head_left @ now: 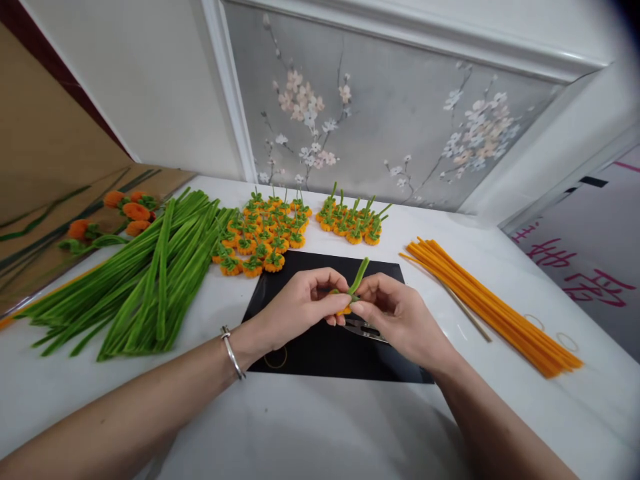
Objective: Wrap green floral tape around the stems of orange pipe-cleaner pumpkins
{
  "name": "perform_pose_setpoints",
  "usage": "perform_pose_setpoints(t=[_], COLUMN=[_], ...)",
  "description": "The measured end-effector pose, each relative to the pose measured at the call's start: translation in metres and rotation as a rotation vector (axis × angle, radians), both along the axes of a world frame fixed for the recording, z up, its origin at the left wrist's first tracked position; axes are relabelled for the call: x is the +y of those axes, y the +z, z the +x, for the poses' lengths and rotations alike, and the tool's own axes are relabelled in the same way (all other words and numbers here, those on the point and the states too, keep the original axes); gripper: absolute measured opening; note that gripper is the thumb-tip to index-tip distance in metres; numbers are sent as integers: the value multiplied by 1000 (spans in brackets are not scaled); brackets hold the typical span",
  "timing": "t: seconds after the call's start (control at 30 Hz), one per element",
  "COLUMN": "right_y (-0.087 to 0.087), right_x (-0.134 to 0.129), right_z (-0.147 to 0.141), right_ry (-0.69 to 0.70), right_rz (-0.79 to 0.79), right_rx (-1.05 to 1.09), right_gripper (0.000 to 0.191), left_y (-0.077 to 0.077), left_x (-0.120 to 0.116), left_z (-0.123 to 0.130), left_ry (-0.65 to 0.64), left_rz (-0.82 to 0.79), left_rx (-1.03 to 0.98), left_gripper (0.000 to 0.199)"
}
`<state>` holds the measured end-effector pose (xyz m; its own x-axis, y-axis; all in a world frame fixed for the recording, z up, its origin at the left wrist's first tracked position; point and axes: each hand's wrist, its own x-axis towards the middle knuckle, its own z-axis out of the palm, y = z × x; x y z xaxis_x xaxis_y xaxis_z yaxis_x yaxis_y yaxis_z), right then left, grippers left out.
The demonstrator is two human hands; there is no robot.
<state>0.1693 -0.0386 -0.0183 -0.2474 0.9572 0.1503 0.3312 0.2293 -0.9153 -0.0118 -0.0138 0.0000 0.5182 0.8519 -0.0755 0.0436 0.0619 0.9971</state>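
Above a black mat (320, 363), both hands pinch one small orange pipe-cleaner pumpkin with a green stem (359, 276). My left hand (307, 300) has thumb and fingers closed on its left side, covering most of the orange body. From the other side, my right hand (395, 310) grips near the base of the green stem, which sticks up between the hands. A metal tool (367, 331) lies on the mat beneath the right hand; its kind is partly hidden.
Green pipe cleaners (150, 287) lie heaped at left. Finished orange pumpkins (265, 230) stand behind the mat, with another group (353, 223) farther right. Orange pipe cleaners (493, 307) and a thin stick (467, 313) lie at right. Orange pompom flowers (136, 212) rest at far left.
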Motion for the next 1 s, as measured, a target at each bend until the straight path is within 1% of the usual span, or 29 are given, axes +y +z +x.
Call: perform_pose_setpoints(t=[0.07,0.13,0.2,0.3,0.43,0.53,0.6,0.63,0.7,0.8,0.9,1.0], right_y=[0,1,1,3,6,8,8,8,6,4,2,1], right_x=[0,-1,-1,-2,-3,-2,-1,0,1,1,1,1], right_z=[0,1,2,2,3,4,4,5,5,5,4,3], right_ry=[-16,-36,-48,-48,-35,11,58,80,102,101,86,32], right_rz=[75,165,216,202,128,46,15,15,38,98,192,246], right_rx=[-76,-141,-176,-175,-142,-15,88,125,170,170,102,26], right_gripper=[11,12,14,14,13,6,11,10,5,1,7,10], left_y=[0,-1,-2,-4,-5,-2,2,3,4,3,2,5], left_x=[1,1,2,3,3,1,-1,-2,-3,-3,-1,-1], left_z=[-1,-2,-3,-4,-4,-2,0,0,1,2,1,-1], left_ry=[-34,-67,-93,-98,-57,-49,-51,-52,-47,-34,-51,-113], left_rz=[3,-10,-23,-67,-172,-223,-241,-248,-265,-287,-299,-273], left_rx=[38,72,77,20,-52,-62,-63,-63,-62,-55,-64,-75], left_gripper=[10,6,3,3,3,3,2,0,1,1,3,12])
